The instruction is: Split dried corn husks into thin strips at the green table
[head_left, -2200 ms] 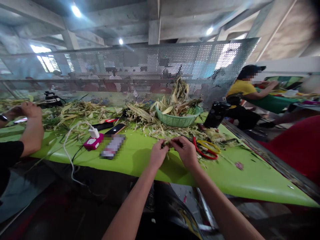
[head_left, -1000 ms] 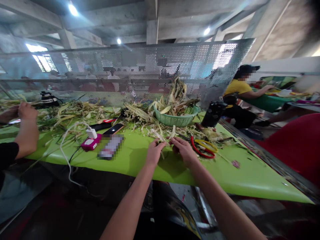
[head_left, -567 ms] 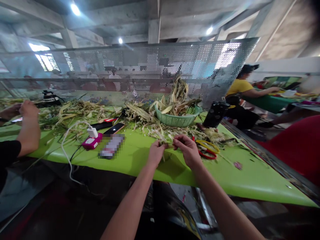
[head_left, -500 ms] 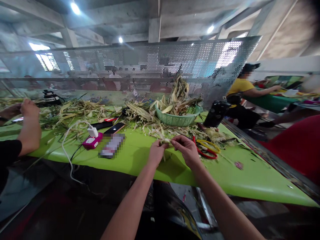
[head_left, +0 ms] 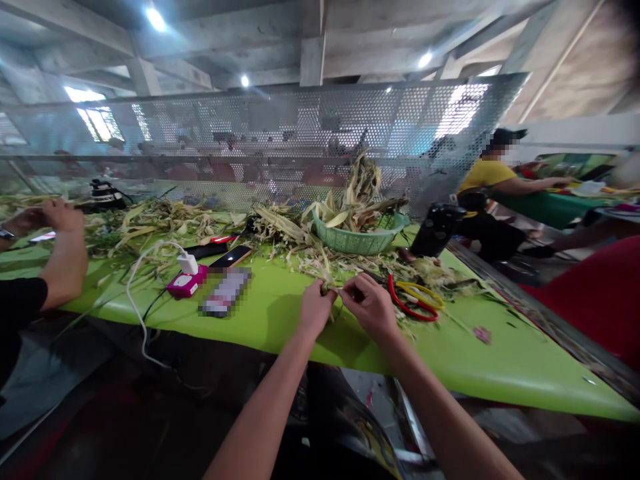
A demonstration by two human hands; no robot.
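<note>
My left hand (head_left: 316,310) is closed around a small bundle of pale dried corn husk (head_left: 327,272), whose strips stick up above the fingers. Close beside it on the right, my right hand (head_left: 371,308) is pinched on a thin pale end of the same husk; the fingers partly hide it. Both hands are just over the green tabletop (head_left: 280,313). To the right of my right hand lies a tool with red and yellow looped handles (head_left: 420,313). Loose husk scraps (head_left: 310,261) are scattered behind the hands.
A green basket (head_left: 350,240) of dried husks stands at the back, beside a black bottle-like container (head_left: 434,230). Phones (head_left: 227,293) and a magenta power adapter (head_left: 185,283) with a white cable lie left. A co-worker's hands (head_left: 60,215) are far left. A perforated metal screen (head_left: 280,147) stands behind.
My right hand has turned and come slightly lower, with its fingers more curled. My left hand still holds the husk, whose strips now point more upright.
</note>
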